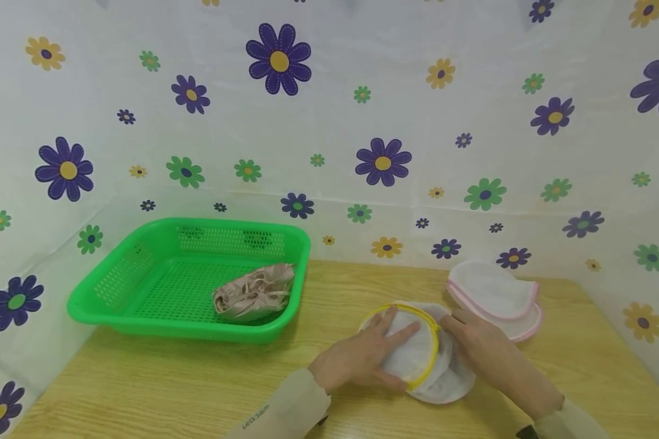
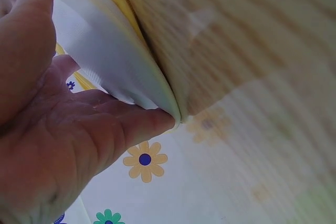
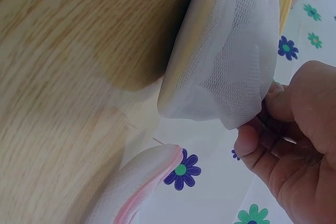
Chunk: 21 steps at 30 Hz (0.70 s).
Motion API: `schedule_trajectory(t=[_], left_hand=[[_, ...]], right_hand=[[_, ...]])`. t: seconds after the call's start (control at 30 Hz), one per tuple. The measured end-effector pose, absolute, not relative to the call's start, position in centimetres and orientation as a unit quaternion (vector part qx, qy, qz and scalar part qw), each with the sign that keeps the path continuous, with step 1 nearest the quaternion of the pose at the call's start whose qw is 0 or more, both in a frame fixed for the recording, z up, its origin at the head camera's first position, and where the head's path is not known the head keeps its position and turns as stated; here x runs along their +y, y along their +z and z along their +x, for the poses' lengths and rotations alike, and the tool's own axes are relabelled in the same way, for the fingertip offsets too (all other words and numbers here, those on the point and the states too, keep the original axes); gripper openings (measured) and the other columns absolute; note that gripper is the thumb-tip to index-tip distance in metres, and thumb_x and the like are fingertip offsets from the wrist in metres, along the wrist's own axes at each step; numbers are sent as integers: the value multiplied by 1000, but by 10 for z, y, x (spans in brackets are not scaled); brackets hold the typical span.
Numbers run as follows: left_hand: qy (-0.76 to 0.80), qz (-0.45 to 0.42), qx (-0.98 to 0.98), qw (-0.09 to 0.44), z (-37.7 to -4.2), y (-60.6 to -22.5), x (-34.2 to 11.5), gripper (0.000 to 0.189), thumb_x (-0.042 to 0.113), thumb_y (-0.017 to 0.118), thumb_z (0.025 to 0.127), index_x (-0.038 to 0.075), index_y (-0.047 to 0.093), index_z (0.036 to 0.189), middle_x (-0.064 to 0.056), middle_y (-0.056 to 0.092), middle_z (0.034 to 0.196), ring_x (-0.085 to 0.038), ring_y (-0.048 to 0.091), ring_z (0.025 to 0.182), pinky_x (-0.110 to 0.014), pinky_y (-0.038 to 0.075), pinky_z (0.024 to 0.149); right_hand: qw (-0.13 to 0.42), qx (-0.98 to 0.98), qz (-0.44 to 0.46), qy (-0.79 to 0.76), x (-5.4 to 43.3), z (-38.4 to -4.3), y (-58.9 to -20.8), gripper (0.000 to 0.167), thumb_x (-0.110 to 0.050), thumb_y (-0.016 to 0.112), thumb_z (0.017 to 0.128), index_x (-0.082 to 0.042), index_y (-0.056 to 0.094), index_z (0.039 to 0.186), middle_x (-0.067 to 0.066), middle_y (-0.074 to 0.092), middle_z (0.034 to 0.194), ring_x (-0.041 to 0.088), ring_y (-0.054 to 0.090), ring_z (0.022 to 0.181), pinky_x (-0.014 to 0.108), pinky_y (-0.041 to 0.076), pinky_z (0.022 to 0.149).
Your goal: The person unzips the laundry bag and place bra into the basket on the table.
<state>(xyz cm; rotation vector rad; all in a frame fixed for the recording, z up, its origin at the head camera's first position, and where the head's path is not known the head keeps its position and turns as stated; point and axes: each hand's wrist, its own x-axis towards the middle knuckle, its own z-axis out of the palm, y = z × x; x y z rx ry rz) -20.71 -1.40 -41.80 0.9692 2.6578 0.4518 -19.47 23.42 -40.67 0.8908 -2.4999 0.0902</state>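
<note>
A round white mesh laundry bag with yellow trim lies on the table in front of me. My left hand rests on its top with fingers spread, thumb at the near edge. In the left wrist view the left hand spans the bag's side, one fingertip at its end. At the bag's right side my right hand pinches the white mesh by the yellow rim. The right wrist view shows the thumb and fingers of that right hand gripping the mesh edge.
Two white mesh pieces with pink trim lie overlapping behind my right hand. A green plastic basket stands at the left, holding a bundled beige cloth. A flower-print sheet hangs behind the wooden table.
</note>
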Motion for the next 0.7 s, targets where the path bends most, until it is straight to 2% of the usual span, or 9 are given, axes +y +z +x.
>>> schedule_trajectory(t=[0.13,0.33,0.7], left_hand=[[157,335,918,141,-207,-418,-13,99,54,76,87,40,15,164,-14,5,174,-43,22,156,-52,42,116],[153,336,919,143,-207,-419,-13,98,55,76,87,41,15,164,-13,5,174,-43,22,156,-52,43,116],[143,333,921,140,-205,-419,-13,98,56,75,87,40,16,164,-13,5,174,-42,22,156,-52,44,115]], right_hand=[[253,-911,326,24,235,-193,-408,35,11,79,69,-9,70,98,0,63,83,11,61,71,25,57,63],[276,-898,343,26,236,-192,-410,37,11,78,65,-10,67,94,-2,58,79,9,54,65,23,52,57],[277,-895,349,32,235,-189,-412,36,10,79,66,-11,66,93,-3,59,80,9,55,67,23,53,59]])
